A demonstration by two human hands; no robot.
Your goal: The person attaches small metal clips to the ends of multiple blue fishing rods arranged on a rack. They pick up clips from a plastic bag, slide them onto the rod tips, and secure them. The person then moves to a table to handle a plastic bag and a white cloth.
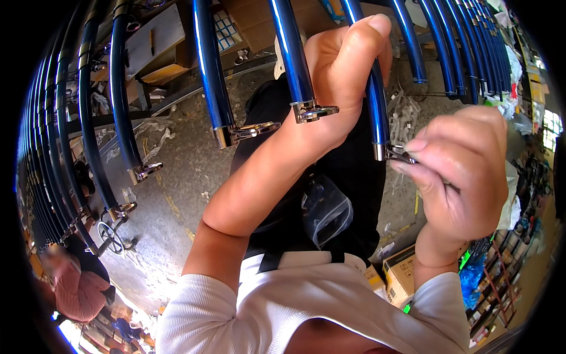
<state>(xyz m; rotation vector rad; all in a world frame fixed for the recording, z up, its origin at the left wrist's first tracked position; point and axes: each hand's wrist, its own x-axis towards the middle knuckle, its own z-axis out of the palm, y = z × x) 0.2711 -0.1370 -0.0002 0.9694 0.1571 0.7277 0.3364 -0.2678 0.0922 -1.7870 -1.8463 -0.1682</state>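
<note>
Glossy blue fishing rod sections hang down in a row in front of me. My left hand (348, 65) is closed around one blue rod (376, 115), its thumb on top. At that rod's lower end is a silver metal collar (379, 152) with a small line guide (399, 156) sticking out to the right. My right hand (466, 171) pinches this guide between thumb and fingers, which partly hide it. Left of my left hand, a neighbouring rod (289, 53) ends in a metal guide (315, 111) just over my left wrist. Another rod (212, 76) with a guide (247, 131) hangs further left.
More blue rods (122, 106) fill the left, and several without visible guides (442, 47) hang at the right. A clear plastic bag (327, 212) lies at my lap. A cardboard box (401, 274) stands by my right arm. A person in a striped top (79, 283) is far left.
</note>
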